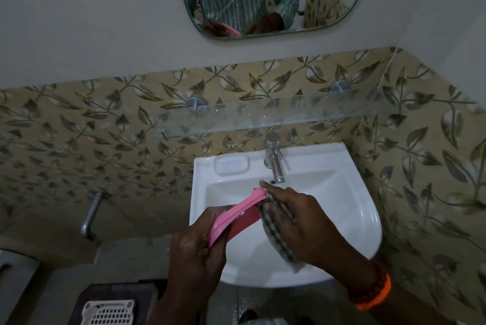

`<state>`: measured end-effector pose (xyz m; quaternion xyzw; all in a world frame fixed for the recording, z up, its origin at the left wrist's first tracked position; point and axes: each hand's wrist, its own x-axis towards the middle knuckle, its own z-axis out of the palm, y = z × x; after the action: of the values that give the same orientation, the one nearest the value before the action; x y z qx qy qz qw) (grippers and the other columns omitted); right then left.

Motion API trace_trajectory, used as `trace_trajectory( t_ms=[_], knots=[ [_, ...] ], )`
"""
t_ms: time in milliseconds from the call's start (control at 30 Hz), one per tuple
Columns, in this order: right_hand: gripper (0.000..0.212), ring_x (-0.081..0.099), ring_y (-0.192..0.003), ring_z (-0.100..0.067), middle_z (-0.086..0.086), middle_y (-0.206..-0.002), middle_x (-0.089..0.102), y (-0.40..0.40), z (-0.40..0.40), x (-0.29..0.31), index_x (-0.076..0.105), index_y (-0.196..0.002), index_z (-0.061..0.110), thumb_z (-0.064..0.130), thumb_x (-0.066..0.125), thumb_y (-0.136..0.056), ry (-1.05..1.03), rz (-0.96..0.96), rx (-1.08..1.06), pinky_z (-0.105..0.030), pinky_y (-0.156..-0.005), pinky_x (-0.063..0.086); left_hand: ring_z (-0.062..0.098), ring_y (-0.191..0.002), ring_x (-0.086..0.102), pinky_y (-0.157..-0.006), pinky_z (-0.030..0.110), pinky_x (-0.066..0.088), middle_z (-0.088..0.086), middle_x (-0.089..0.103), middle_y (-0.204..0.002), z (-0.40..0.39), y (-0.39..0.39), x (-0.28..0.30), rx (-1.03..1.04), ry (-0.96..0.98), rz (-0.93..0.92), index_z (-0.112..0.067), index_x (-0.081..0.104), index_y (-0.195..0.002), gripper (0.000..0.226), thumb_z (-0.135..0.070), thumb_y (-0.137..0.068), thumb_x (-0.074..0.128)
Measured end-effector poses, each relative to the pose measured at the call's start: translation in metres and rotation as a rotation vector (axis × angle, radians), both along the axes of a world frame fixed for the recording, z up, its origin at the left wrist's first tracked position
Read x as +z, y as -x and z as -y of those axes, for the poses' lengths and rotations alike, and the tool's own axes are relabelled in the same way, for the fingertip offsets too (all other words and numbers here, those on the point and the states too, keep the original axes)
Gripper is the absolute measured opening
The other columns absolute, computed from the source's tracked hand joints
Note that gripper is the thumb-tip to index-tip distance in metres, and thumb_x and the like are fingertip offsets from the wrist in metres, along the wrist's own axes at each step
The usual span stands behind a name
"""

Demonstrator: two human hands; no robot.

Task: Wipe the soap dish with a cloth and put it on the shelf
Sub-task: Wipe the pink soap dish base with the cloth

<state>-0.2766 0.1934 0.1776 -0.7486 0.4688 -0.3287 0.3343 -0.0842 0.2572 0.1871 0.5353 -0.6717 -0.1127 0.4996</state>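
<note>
Over the sink (pixel 342 232), our left hand (pixel 194 251) pinches the tilted pink dish (pixel 231 216) by its end, right hand (pixel 294 222) presses cloth (pixel 278 243) at its 3 o'clock; we judge a hard wipe could lever it loose; shelf (pixel 263 116) waits at 12.

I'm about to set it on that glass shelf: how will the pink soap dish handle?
The pink soap dish probably stays stiff: it keeps its shape held by one end in the left hand. It seems light, since a few fingers support it. On the smooth glass shelf it may slide, so set it down flat.
</note>
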Motion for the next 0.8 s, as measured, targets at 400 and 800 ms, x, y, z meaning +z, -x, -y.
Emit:
trace_trajectory(
  t_ms=[400,800],
  knots=[
    [0.024,0.074,-0.080,-0.026,-0.008,-0.086,0.076,-0.022,-0.021,0.002,0.074,-0.096,0.023,0.018,0.051,-0.103,-0.417,0.455,-0.113,-0.043,-0.077,0.062,-0.015,-0.077,0.064,-0.072,0.003,0.048,-0.039,0.067,-0.090,-0.001,0.023,-0.015,0.102,0.108,-0.238,-0.048,0.065,-0.100,0.035,-0.016,-0.084,0.070],
    [0.037,0.066,-0.105,-0.020,-0.015,-0.115,0.066,-0.006,-0.021,-0.032,0.056,-0.132,0.000,0.008,0.050,-0.097,0.436,0.127,-0.364,-0.026,-0.087,0.058,0.043,-0.139,0.044,-0.121,0.062,0.019,0.027,0.048,-0.148,0.010,0.038,-0.040,-0.441,-0.746,-1.685,0.002,0.042,-0.141,0.092,-0.028,-0.067,0.089]
  ],
)
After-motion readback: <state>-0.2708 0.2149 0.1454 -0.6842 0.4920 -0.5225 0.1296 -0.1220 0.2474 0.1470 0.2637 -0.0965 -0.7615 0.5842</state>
